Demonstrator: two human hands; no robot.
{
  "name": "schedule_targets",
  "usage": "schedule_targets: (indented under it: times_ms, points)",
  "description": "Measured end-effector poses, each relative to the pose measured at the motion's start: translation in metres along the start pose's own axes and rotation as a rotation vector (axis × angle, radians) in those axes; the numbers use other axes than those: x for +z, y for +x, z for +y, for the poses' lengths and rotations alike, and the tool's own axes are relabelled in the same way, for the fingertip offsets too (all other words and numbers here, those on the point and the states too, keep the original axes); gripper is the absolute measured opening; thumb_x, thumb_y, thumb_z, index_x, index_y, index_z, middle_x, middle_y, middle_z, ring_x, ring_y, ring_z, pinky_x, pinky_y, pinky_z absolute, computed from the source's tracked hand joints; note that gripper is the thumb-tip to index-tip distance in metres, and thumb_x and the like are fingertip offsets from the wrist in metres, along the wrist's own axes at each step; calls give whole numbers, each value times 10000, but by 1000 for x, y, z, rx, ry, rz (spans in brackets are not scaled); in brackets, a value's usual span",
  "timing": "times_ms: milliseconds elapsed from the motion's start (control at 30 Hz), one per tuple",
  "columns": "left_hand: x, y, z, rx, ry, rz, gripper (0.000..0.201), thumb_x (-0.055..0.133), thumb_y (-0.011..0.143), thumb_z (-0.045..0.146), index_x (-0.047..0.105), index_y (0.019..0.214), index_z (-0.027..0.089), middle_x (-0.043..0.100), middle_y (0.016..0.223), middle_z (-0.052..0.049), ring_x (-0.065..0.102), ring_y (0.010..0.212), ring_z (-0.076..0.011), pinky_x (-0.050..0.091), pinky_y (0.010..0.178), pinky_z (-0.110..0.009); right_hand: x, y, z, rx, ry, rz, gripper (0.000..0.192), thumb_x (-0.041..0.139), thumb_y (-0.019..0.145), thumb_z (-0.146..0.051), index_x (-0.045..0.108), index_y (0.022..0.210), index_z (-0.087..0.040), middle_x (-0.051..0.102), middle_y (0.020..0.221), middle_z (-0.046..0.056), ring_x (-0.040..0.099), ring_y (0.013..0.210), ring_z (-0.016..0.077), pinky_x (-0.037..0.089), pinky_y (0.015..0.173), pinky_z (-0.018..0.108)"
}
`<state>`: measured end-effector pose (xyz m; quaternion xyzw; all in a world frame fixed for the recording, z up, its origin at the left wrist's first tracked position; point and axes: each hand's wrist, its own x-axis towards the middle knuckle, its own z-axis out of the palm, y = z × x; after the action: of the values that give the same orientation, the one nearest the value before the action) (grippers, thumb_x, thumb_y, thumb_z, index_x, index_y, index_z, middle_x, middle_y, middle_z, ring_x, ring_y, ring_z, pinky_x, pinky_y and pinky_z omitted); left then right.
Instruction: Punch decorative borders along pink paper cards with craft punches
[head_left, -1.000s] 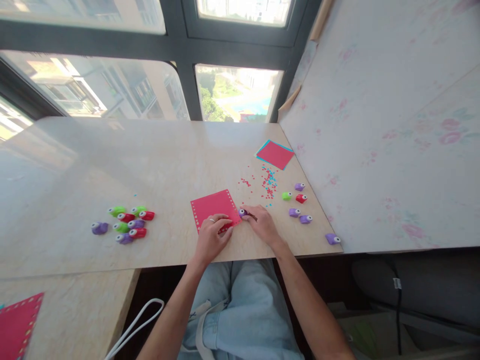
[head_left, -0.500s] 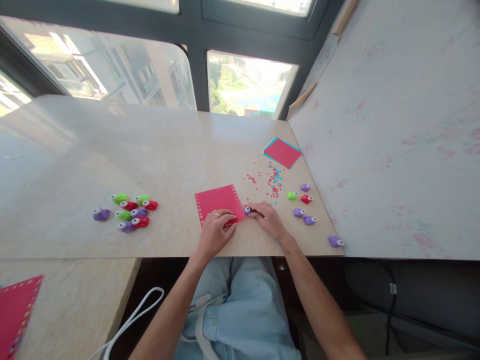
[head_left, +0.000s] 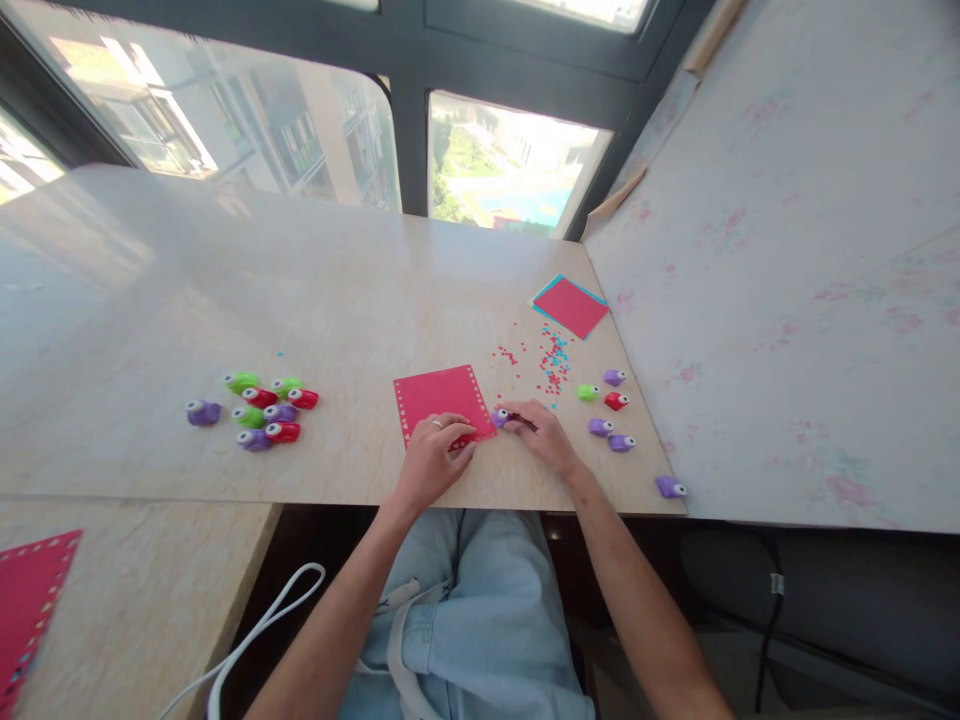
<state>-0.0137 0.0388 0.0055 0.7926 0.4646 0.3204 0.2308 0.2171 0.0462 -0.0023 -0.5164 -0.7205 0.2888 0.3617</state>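
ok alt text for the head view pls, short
A person's left hand presses a red paper sheet flat on a pale table while the right hand holds a small purple punch at the sheet's right edge. Piles of coloured punches lie to the left and right, with punched confetti beyond.

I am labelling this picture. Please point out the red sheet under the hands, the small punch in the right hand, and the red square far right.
red sheet (head_left: 439, 392), head view, bare middle
punch (head_left: 500, 417), head view, purple body
red square (head_left: 571, 306), head view, centre
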Motion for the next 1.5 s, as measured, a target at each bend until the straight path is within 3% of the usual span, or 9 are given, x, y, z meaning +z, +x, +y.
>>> schedule_targets:
  times_ms: [1500]
  points:
    - [0,0,1,-3,-7,10,112,647,869,218,722,951,222,712,1037,-76,646,966,-240,482,876,-416,0,-2,-12,-115,-152,-57,313,573,946,-258,672,1242,-285,698,1196,76,618,1131,228,460,1003,429]
